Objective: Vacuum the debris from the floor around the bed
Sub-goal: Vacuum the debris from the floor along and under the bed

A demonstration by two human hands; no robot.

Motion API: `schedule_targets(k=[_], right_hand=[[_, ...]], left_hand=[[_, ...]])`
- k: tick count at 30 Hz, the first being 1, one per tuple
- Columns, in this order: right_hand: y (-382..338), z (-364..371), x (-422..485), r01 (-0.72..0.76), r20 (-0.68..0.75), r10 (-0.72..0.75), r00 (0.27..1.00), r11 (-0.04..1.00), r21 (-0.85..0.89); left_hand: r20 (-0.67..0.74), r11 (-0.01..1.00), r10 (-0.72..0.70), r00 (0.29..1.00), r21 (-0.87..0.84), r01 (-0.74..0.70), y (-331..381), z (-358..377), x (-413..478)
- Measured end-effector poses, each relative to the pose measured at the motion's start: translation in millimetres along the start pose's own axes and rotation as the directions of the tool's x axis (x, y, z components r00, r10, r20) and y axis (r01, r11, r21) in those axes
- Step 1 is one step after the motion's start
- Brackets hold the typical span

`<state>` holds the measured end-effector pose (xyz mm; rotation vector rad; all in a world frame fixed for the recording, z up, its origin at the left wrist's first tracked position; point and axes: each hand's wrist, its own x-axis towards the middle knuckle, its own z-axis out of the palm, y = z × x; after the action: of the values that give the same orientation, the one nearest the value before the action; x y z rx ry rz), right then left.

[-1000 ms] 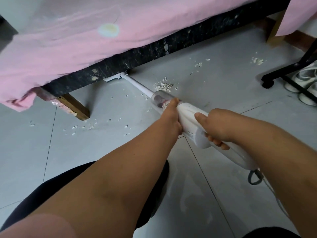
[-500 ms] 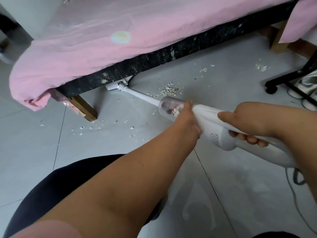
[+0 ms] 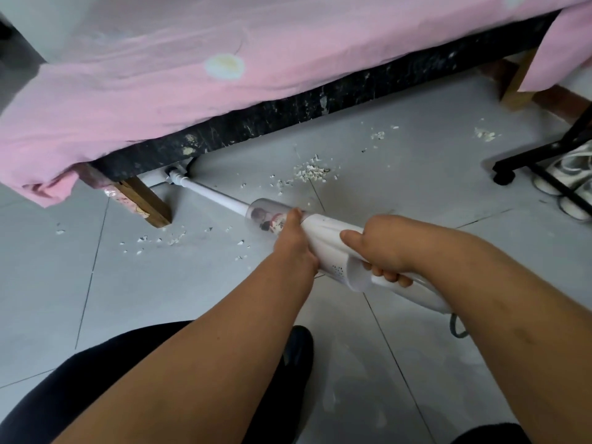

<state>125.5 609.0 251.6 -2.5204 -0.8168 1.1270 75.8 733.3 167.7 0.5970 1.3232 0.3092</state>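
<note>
White vacuum [image 3: 330, 248] clasped at its body by left hand [image 3: 293, 240] and round its handle by right hand [image 3: 382, 251], wand [image 3: 211, 195] slanted low over floor [image 3: 160, 283], nozzle [image 3: 174, 177] seemingly tucked under bed [image 3: 288, 104] beside wooden leg [image 3: 144, 203]; debris [image 3: 309, 173] heaped just right of wand, thinner scatter near leg, black stand [image 3: 528, 158] well apart.

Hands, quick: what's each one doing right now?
Left hand: grips the vacuum body behind its clear dust cup.
Right hand: fingers curled round the vacuum's handle.
</note>
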Motion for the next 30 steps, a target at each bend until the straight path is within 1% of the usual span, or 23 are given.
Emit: schedule_targets(k=[4, 6, 9, 12, 17, 20, 23, 24, 25, 28, 30], right_hand=[[-0.5, 6.9, 3.6, -0.015, 0.059, 0.017, 0.998, 0.999, -0.042], [5.1, 4.2, 2.9, -0.032, 0.057, 0.036, 0.998, 0.997, -0.067], [14.9, -7.4, 7.3, -0.048, -0.001, 0.049, 0.999, 0.995, -0.091], [28.0, -23.5, 18.0, -0.084, -0.059, 0.079, 0.995, 0.993, -0.078], [43.8, -40.6, 35.2, -0.192, -0.126, 0.183, 0.975, 0.979, -0.062], [40.9, -32.9, 48.8, -0.261, -0.144, 0.257, 0.956, 0.965, -0.014], [37.4, -18.4, 67.4, -0.264, -0.109, 0.258, 0.960, 0.963, -0.054], [38.9, -13.0, 73.8, -0.249, -0.103, 0.241, 0.965, 0.966, -0.066], [41.0, -8.1, 78.9, -0.226, -0.100, 0.221, 0.970, 0.973, -0.042], [51.8, 2.8, 87.8, -0.126, -0.139, 0.125, 0.982, 0.992, -0.002], [60.6, 1.3, 91.6, -0.113, -0.159, 0.111, 0.981, 0.994, -0.008]], left_hand=[[0.027, 0.999, -0.024, 0.999, -0.035, 0.025, -2.5, -12.5, 2.3], [0.054, 0.999, -0.037, 0.998, -0.026, 0.038, -5.2, -7.2, 2.9], [0.122, 0.998, -0.035, 0.992, -0.045, 0.041, -6.3, 12.5, 4.0], [0.188, 0.997, -0.036, 0.982, -0.063, 0.049, -7.2, 42.6, 10.9], [0.278, 0.999, -0.032, 0.960, -0.018, 0.038, -14.0, 87.3, 32.5], [0.281, 1.000, -0.028, 0.959, -0.001, 0.029, -15.5, 97.8, 50.8], [0.247, 0.999, -0.026, 0.969, 0.029, 0.019, -15.9, 92.8, 69.7], [0.235, 0.999, -0.019, 0.972, 0.033, 0.011, -16.7, 90.5, 75.7], [0.223, 1.000, -0.010, 0.975, 0.028, 0.004, -17.2, 88.3, 80.7], [0.188, 1.000, 0.005, 0.982, 0.015, -0.008, -20.5, 84.1, 92.7], [0.162, 1.000, 0.001, 0.987, 0.023, -0.005, -24.7, 87.2, 93.6]])
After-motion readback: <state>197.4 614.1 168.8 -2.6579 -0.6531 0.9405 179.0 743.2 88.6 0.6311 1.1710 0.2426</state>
